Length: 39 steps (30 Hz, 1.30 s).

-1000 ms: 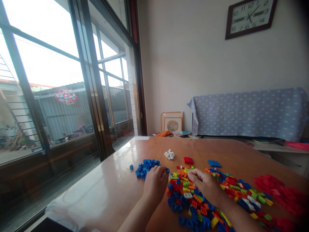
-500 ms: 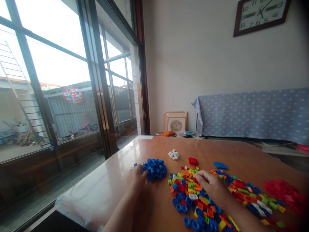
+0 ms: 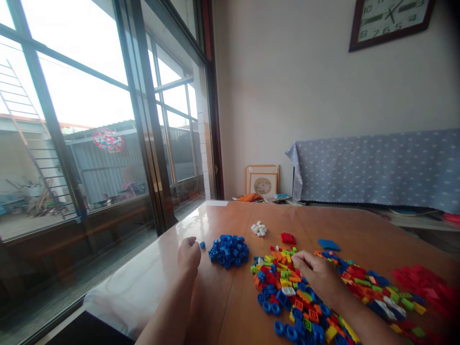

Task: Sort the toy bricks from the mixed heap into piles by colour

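Observation:
My left hand (image 3: pixel 189 256) is just over the table, its fingers curled in, left of a single blue brick (image 3: pixel 202 245). Whatever it may hold is hidden. To the right of that brick lies a heap of blue bricks (image 3: pixel 229 251). Over the mixed pile of coloured bricks (image 3: pixel 283 275), my right hand (image 3: pixel 318 273) rests with thumb and fingers drawn together. Anything between those fingertips is too small or hidden to name. Blue ring-shaped pieces (image 3: pixel 266 306) lie along the near left side of the mixed pile.
Farther back are a small white brick heap (image 3: pixel 258 229), a red block stack (image 3: pixel 288 238) and a blue one (image 3: pixel 328 245). Red pieces (image 3: pixel 424 287) lie at the right. The wooden table (image 3: pixel 223 297) borders a window wall on the left.
My left hand has drawn away from the blue heap, moving left, so the single blue brick shows fully. My right hand has hardly moved.

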Each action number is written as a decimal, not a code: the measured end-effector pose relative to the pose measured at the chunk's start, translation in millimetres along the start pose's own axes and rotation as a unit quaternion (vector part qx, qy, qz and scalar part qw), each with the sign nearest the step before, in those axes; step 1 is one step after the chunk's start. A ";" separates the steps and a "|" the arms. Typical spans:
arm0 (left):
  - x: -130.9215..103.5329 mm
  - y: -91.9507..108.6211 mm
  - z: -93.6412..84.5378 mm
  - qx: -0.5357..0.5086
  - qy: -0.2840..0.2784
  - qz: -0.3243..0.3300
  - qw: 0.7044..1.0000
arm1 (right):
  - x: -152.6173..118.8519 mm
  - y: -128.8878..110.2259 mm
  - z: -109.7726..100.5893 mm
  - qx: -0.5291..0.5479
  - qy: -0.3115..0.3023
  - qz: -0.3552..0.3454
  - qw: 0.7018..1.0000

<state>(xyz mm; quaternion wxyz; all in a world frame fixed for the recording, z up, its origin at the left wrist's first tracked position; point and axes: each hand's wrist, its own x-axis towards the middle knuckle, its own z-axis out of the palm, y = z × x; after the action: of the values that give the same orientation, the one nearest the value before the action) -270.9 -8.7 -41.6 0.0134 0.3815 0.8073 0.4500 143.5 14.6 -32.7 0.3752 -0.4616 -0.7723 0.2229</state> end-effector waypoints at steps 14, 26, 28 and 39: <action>10.5 -8.7 17.8 0.127 -0.071 0.005 0.989 | 1.3 2.4 2.4 -0.001 0.004 0.001 1.000; 2.6 -9.0 -5.7 0.176 -0.054 -0.036 0.982 | 2.5 8.4 2.8 -0.013 0.011 0.001 1.000; 1.6 -10.1 -5.1 0.181 -0.050 -0.036 0.982 | 2.8 8.6 2.8 -0.009 0.013 0.001 1.000; 0.8 -13.5 5.1 0.153 -0.058 0.022 0.986 | 2.2 9.4 0.9 -0.009 0.007 0.007 1.000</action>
<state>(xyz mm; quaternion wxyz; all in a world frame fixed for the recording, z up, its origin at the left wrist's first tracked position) -277.8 -8.6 -54.3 -0.0080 0.4222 0.8560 0.2983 147.3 21.1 -38.9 0.3752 -0.4720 -0.7681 0.2155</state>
